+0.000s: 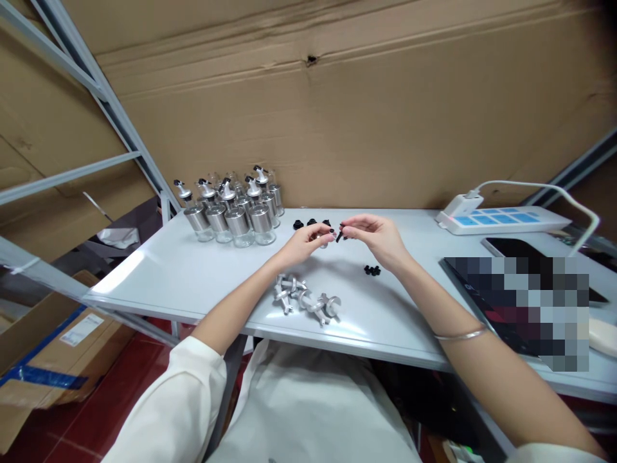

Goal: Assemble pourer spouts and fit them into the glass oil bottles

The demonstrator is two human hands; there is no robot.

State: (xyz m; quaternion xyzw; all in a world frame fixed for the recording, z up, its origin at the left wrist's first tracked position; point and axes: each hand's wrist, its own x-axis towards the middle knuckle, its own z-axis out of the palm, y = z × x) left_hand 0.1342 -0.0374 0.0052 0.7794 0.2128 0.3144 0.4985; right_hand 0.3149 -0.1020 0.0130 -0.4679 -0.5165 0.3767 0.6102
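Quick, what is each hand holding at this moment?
Left hand: pinched on a small metal spout part.
Right hand: pinched on a small black plug.

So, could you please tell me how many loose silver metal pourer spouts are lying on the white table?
About 4 silver metal pourer spouts, heaped together at the white table's near edge, below the left hand. They overlap, so one may be hidden.

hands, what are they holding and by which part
The right hand pinches a small black piece at its end; the left hand grips something small, too hidden to identify.
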